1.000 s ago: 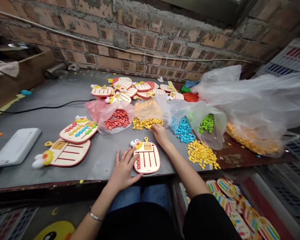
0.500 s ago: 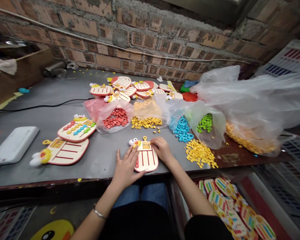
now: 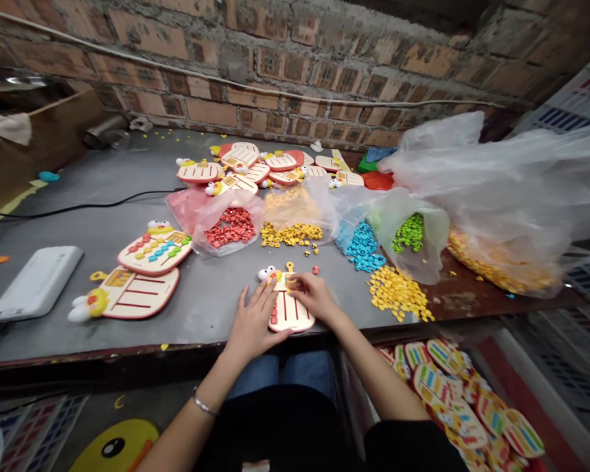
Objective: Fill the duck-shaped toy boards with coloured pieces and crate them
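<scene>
Near the front edge of the grey worktop (image 3: 196, 308), our left hand (image 3: 253, 322) lies open and flat on the duck-headed bead board (image 3: 294, 314), whose top our right hand (image 3: 317, 296) touches with curled fingers, and we cannot tell whether it grips anything.

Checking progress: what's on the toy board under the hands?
Red beads sit in the left slot of the board; the middle slots look bare. The left hand and right hand cover its edges and top.
</scene>
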Demonstrator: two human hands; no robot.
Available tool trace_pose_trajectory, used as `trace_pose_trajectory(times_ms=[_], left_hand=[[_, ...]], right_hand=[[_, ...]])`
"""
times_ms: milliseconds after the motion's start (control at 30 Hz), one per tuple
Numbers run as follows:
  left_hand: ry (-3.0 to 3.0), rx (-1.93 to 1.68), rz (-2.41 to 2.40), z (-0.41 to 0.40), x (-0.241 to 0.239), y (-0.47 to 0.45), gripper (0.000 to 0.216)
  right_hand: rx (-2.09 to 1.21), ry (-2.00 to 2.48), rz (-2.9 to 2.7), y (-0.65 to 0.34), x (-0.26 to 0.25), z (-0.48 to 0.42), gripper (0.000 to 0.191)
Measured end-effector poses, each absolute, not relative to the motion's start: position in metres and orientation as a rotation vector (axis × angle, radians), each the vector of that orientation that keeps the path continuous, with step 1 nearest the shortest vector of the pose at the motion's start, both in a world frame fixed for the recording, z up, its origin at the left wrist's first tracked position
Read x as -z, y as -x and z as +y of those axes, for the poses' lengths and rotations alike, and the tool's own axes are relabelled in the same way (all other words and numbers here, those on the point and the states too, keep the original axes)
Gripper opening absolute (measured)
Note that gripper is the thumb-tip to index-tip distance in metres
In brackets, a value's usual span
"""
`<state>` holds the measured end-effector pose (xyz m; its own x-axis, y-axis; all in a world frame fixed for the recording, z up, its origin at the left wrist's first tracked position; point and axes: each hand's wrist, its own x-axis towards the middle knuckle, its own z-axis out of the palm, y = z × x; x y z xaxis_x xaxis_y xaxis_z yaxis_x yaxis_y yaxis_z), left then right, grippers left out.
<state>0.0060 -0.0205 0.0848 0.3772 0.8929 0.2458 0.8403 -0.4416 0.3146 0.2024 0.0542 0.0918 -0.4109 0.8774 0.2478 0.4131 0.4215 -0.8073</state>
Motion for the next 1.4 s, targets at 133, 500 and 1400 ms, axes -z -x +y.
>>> trace_pose_trajectory(times_ms=[133,500,1400], left_hand=[[-2.492,-0.597,1.577,-0.020,-0.085,-0.006,0.075],[-2.519,-0.611,1.560,-0.021,-0.086,-0.007,0.059],[-2.480,-0.549,1.570,-0.020,-0.090,-0.008,0.063]], right_hand=[[-1.093,0.906,-2.173,-0.193,-0.104,0.051,0.016],[-0.347,1.572,-2.046,-0.245,-0.094,0.131,0.018],[-0.543,1.128,-2.239,-0.228,-0.098,0.061,0.014]])
